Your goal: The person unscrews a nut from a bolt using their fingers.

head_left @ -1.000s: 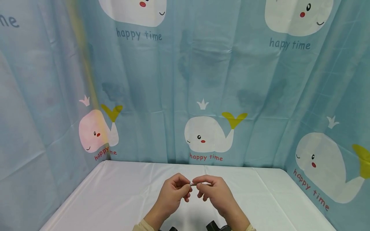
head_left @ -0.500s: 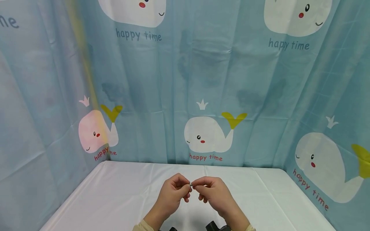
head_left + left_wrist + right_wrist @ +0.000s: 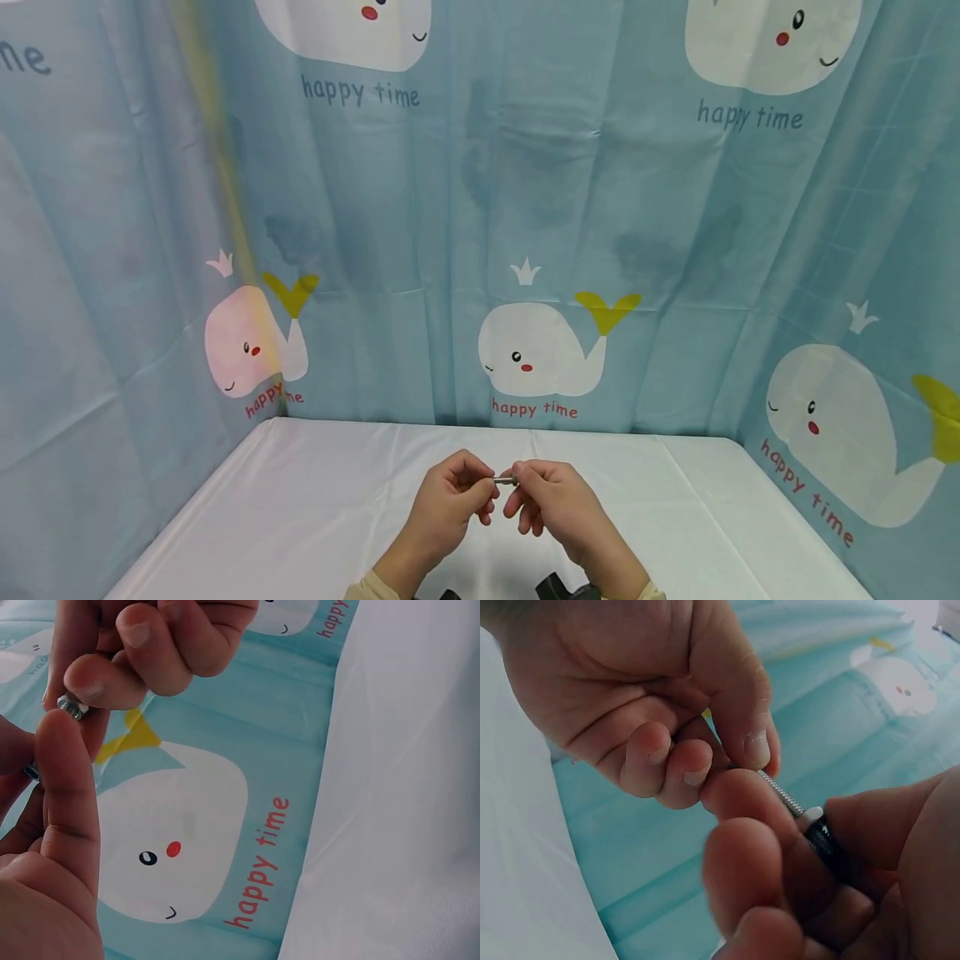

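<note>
Head view: two hands meet at the lower centre of the frame, with one thin metal rod [image 3: 504, 481] bridging their fingertips. On the left side of the pair, the left hand [image 3: 448, 504] pinches one end between thumb and forefinger; on the right, the right hand [image 3: 557, 504] pinches the other end the same way, so both grips are narrow. Two sleeves [image 3: 372, 587] reach the bottom edge, and two black objects [image 3: 558, 587] show between the forearms.

Right wrist view: the rod's ridged shaft sits right of centre, with one dark, light-tipped piece [image 3: 823, 844] between the right hand's fingers. Left wrist view: two metal bits appear at the left, a silver nut-like one [image 3: 73, 706] and a darker one [image 3: 31, 772]; the left thumb hides what lies between.

One white-covered table [image 3: 300, 517] fills the bottom of the head view. Behind it, the blue curtain [image 3: 420, 208] shows three printed whales [image 3: 536, 350] in the lower half and two cut by the top edge.
</note>
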Demonstrator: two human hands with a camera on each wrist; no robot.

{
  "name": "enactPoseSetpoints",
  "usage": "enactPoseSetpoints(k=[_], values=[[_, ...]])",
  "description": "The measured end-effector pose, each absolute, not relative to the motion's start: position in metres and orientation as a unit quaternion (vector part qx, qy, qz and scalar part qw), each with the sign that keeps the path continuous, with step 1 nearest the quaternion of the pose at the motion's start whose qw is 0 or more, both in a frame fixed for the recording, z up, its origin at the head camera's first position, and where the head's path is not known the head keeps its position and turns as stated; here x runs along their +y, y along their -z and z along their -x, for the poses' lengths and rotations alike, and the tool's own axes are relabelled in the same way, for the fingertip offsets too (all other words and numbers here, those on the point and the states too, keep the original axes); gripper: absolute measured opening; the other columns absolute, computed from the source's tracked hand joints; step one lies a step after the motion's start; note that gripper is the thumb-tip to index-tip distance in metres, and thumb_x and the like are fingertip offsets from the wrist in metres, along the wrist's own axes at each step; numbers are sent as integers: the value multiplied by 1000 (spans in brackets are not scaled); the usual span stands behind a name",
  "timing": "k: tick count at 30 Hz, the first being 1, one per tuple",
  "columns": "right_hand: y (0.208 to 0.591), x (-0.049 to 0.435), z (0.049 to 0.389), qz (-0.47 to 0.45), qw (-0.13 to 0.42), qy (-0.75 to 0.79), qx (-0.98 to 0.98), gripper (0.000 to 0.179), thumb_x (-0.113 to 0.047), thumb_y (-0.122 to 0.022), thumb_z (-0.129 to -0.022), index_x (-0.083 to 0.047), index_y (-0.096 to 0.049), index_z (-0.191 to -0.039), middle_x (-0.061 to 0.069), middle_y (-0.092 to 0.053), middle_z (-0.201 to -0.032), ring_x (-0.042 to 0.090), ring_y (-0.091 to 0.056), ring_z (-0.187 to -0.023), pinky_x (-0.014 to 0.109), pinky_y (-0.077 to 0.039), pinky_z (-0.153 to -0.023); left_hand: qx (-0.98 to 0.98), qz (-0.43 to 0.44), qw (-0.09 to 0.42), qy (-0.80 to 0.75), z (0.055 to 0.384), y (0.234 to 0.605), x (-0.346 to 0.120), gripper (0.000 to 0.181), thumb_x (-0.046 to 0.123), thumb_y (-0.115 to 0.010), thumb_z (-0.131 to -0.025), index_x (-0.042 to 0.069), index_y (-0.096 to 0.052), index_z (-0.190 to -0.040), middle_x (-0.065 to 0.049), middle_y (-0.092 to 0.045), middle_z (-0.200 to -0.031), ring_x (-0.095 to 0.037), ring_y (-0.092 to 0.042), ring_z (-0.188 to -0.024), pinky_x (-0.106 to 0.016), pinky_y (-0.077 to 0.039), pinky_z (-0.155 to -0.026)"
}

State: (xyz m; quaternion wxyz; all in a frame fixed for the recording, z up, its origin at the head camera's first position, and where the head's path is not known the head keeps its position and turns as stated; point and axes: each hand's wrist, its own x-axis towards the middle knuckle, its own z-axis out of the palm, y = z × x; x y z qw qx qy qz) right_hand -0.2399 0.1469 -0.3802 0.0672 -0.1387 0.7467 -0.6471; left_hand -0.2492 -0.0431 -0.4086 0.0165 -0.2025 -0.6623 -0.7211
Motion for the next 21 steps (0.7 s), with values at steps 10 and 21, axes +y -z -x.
enactPoseSetpoints(k=[10,21], values=[[378,147,240,147,28,636,757,21,-11,-66,-92,-5,-74,-110,10,-68,-103,23,-60,-66,29,-49,-54,-653,208,10,729,249,409,-44,5,1,-62,-94,-3,-61,-97,-17,-64,-84,-18,-59,-67,-31,-58,-61],[380,145,241,109,34,657,745,25,-26,-63,-99,-2,-69,-106,12,-68,-82,19,-57,-57,27,-47,-50,-643,202,12,739,246,408,-43,7,-1,-61,-93,-5,-61,-99,-16,-65,-84,-17,-59,-66,-30,-57,-60]])
